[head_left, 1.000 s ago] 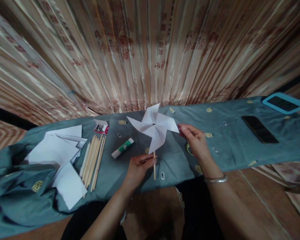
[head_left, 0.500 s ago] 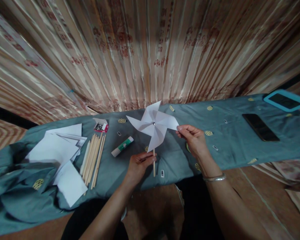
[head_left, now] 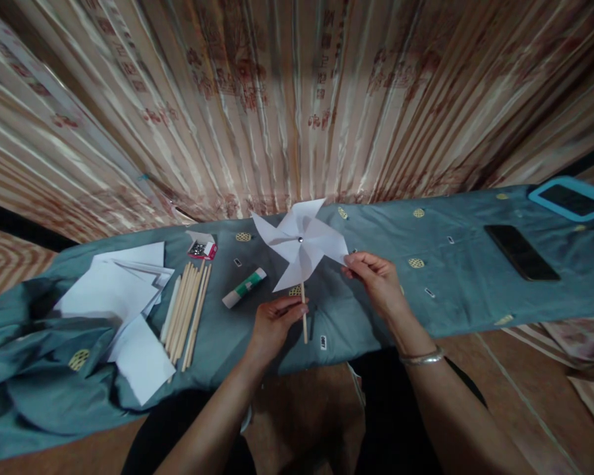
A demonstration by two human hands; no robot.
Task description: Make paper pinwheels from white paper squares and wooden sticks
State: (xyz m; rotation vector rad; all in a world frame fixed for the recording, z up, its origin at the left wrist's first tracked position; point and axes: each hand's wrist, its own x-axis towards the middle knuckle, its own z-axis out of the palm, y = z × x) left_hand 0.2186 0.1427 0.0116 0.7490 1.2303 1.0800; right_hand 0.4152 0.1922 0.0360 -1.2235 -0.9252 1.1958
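Note:
A white paper pinwheel with a metal pin at its centre stands on a thin wooden stick above the blue-grey cloth. My left hand is closed around the stick just below the paper blades. My right hand pinches the tip of the right blade between thumb and fingers; a metal bangle is on that wrist.
Left of the pinwheel lie a green-and-white glue stick, a small red box of pins, a bundle of wooden sticks and a pile of white paper sheets. A black phone and a blue-framed tablet rest at the right. A striped curtain hangs behind.
The pinwheel's blades have turned clockwise, the right blade tip dropping as my right hand moved down and left with it. My left hand kept its hold on the stick.

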